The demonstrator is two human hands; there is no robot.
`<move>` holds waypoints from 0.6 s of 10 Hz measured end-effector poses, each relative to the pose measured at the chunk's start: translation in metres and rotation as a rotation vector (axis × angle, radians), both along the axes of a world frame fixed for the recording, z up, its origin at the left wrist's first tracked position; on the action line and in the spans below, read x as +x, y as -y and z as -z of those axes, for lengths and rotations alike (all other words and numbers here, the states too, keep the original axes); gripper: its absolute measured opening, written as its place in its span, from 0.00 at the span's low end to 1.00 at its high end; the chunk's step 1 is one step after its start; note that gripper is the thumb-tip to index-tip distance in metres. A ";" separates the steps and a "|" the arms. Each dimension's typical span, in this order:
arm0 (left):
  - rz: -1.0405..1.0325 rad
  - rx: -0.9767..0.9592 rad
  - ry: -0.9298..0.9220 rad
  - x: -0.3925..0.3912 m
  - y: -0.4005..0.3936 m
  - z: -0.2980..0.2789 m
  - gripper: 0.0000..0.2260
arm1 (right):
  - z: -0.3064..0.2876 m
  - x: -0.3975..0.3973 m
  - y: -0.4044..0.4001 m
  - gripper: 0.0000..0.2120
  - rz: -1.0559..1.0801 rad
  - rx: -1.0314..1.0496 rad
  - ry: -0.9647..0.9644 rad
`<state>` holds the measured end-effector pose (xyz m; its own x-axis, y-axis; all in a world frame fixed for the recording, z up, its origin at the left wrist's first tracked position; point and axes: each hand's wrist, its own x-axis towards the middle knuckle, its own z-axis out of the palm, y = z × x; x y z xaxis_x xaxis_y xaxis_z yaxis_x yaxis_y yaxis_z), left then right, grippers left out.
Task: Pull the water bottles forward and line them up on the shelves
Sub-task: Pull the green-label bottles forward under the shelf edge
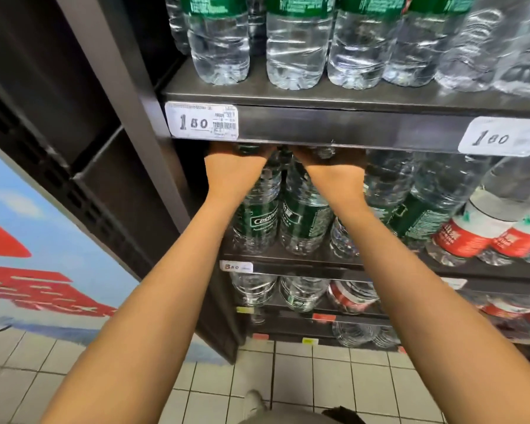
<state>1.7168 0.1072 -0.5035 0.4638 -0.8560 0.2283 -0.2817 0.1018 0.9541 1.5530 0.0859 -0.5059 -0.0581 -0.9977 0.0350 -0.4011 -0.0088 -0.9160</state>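
Closest to the camera were just two bare forearms going up and forward over a white tiled floor (303,377), with a shoe tip (253,403) poking in at the bottom. Following them up, the left hand (234,166) and the right hand (334,168) had both reached into the second shelf (288,258), each at the top of its own green-label water bottle — the left bottle (257,215) and the right bottle (303,221) stood side by side, touching or nearly so, at the left end of the row. Both stood upright, long axis vertical, maybe tipped a little toward the camera, so the necks sat right under the hands and the bodies hung below the wrists. Fingers though? Couldn't tell — the front lip of the top shelf (349,130) hid them, so whether they were wrapped round the caps or just resting there is a guess. My read: each hand had its own bottle, neither nearer than the other, and the pull would come straight toward the shelf edge. Further right on that shelf were more green-label bottles (416,209), then red-and-white-label ones (484,228). Above, a row of clear bottles (300,47) sat near the front edge over a price tag reading 1.80 (201,120). Lower shelves held more bottles (303,293), blurrier.
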 end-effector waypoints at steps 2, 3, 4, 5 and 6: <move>0.105 -0.078 0.020 -0.004 0.002 -0.005 0.29 | -0.015 -0.003 -0.003 0.31 -0.083 0.078 -0.169; 0.116 0.013 0.019 0.003 0.003 -0.003 0.29 | -0.020 -0.014 -0.001 0.26 -0.144 0.304 -0.199; 0.157 0.049 0.011 0.001 0.004 -0.005 0.25 | -0.015 -0.015 -0.004 0.33 -0.076 0.273 -0.170; 0.160 0.013 0.030 0.000 0.007 -0.004 0.24 | -0.012 -0.011 -0.009 0.34 -0.068 0.214 -0.153; -0.011 0.013 0.197 -0.008 0.001 0.000 0.27 | -0.018 -0.005 -0.008 0.31 -0.123 0.132 -0.003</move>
